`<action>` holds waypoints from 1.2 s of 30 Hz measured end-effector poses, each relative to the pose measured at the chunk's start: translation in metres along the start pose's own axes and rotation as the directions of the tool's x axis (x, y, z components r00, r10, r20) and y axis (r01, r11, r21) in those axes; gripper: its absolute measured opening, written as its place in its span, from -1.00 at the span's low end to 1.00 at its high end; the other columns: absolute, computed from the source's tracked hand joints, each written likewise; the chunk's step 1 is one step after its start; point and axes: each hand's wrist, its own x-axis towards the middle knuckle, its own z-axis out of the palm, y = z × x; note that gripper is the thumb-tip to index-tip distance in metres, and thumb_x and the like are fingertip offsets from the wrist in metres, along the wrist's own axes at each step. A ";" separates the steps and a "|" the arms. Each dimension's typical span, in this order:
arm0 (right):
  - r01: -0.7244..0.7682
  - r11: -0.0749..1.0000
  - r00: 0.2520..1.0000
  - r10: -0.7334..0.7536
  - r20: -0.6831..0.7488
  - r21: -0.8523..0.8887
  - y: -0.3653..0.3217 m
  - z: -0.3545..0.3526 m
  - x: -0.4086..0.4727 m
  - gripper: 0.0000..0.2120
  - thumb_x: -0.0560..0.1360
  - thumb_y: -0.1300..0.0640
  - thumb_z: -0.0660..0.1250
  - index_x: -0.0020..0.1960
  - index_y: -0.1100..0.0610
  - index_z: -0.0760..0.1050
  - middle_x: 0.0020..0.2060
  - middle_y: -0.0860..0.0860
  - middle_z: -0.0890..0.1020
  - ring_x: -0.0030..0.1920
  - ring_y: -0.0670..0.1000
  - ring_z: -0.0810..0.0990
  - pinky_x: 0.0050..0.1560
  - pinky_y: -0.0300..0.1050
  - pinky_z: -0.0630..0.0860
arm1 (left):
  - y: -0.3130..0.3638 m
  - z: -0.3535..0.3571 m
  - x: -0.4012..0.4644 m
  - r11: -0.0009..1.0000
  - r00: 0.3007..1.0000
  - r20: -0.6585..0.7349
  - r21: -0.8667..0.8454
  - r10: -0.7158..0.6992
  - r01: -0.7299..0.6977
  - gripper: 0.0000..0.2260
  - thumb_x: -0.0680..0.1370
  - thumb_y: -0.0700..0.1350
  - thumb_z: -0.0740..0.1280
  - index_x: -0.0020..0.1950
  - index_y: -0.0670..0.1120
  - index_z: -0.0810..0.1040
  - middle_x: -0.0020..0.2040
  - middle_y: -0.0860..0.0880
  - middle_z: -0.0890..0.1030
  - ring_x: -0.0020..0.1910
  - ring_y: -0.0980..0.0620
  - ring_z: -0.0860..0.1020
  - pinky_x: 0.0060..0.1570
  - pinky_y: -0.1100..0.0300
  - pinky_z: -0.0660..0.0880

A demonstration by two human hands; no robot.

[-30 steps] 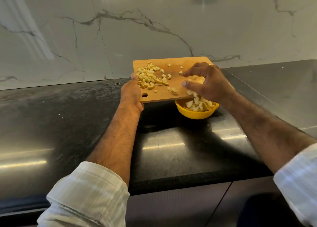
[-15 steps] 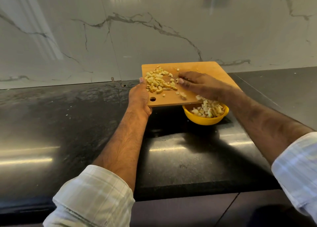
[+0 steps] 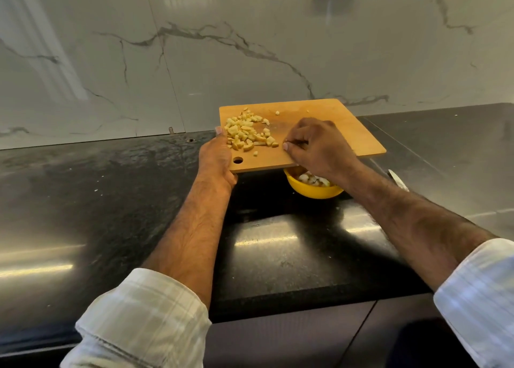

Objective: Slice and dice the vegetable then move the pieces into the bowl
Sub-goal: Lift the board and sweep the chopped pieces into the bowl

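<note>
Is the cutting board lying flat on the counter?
No: the left hand holds the cutting board raised above the yellow bowl.

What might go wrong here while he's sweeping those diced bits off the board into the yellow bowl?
The yellow bowl sits mostly hidden under the cutting board, so swept pieces may miss it and land on the black counter.

The left hand alone holds the board by its corner, so it might tip and dump the diced pile.

The right hand could scatter loose pieces off the edge.
</note>
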 end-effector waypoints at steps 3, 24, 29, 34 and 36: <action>0.006 1.000 0.999 -0.005 -0.053 0.007 0.001 -0.007 -0.012 -0.85 0.57 0.02 0.46 0.00 0.07 0.76 -0.05 -0.09 0.67 -0.09 -0.06 0.59 -0.06 -0.02 0.59 | 0.002 -0.003 0.001 1.000 1.000 0.003 -0.014 0.003 -0.003 -0.69 0.70 0.19 0.29 0.13 -0.01 0.66 0.09 -0.08 0.75 0.03 -0.14 0.75 0.20 -0.31 0.60; -0.322 0.934 0.946 0.314 0.079 0.155 -0.002 -0.014 -0.048 -0.54 0.75 -0.04 0.11 0.61 0.06 0.34 0.57 0.03 0.39 0.56 0.08 0.30 0.58 0.08 0.22 | 0.004 -0.008 0.006 0.998 0.999 -0.029 -0.044 0.037 -0.038 -0.67 0.70 0.21 0.27 0.23 0.01 0.64 0.10 -0.08 0.75 0.02 -0.13 0.76 0.11 -0.27 0.65; -0.203 0.972 0.978 0.197 0.061 0.118 -0.009 -0.006 -0.049 -0.58 0.72 -0.07 0.18 0.51 0.07 0.49 0.46 0.02 0.53 0.47 0.07 0.44 0.51 0.10 0.36 | 0.004 -0.005 0.001 0.999 0.999 -0.024 -0.040 0.036 -0.036 -0.68 0.70 0.23 0.26 0.22 0.04 0.63 0.13 -0.05 0.74 0.07 -0.12 0.74 0.21 -0.28 0.60; -0.054 0.997 0.998 0.056 -0.037 0.051 -0.012 -0.011 -0.052 -0.78 0.61 0.04 0.44 0.18 0.11 0.72 0.09 -0.03 0.73 0.05 -0.07 0.65 0.13 -0.02 0.63 | 0.000 -0.004 0.003 0.999 0.999 -0.027 0.001 0.034 -0.034 -0.67 0.67 0.25 0.28 0.22 0.05 0.64 0.17 -0.03 0.72 0.11 -0.11 0.71 0.25 -0.30 0.55; -0.029 0.998 0.997 0.033 -0.073 0.058 -0.013 -0.015 -0.052 -0.82 0.58 0.03 0.47 0.10 0.10 0.74 0.00 -0.06 0.74 -0.04 -0.09 0.66 0.04 -0.01 0.64 | -0.001 -0.004 0.006 0.999 0.999 -0.025 0.005 0.035 -0.035 -0.67 0.66 0.26 0.29 0.21 0.05 0.65 0.17 -0.04 0.72 0.13 -0.12 0.70 0.27 -0.31 0.54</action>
